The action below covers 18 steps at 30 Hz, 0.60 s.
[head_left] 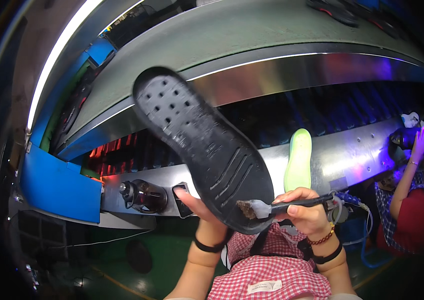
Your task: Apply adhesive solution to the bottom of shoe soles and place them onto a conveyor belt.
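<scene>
A large black shoe sole (207,145) is held up tilted, its holed end toward the upper left and its grooved end near me. My left hand (201,207) grips the sole's near left edge; most of its fingers are hidden behind the sole. My right hand (304,212) is closed round the black handle of a brush (260,209). The brush's brown bristles meet the sole's surface at its near end. Just beyond my right hand, a bright yellow-green insole (299,157) lies on the metal ledge.
A dark bottle (144,196) and a dark phone-like object (184,200) stand left on the metal ledge (352,150). Beyond runs a green conveyor belt (252,35) carrying dark shoe parts (334,12). Tubing (369,222) hangs at right, near a co-worker in red (419,217) handling a dark item.
</scene>
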Tool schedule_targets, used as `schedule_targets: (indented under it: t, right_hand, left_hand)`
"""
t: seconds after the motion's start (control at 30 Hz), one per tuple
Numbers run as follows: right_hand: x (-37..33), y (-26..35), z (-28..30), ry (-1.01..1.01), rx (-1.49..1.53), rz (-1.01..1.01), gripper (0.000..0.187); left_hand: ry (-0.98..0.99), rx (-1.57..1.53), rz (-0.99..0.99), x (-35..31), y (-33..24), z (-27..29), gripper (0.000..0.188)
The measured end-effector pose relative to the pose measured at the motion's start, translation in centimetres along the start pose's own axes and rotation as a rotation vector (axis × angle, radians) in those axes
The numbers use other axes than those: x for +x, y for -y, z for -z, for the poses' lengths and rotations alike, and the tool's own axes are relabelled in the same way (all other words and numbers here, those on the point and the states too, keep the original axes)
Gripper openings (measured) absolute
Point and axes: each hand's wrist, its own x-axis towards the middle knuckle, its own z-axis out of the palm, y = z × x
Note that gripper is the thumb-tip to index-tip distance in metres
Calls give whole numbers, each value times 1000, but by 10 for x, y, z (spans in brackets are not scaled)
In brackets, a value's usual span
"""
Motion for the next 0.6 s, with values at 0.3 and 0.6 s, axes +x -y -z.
schedule_targets:
  t: [0.3,0.6]
  right_hand:
    - [2,6,-16,277,-796,163,23]
    - [18,30,-17,554,-972,104,23]
  left_hand:
    - [156,-258,263,-22,18,24,103]
    - [83,-149,405,-19,11,41,98]
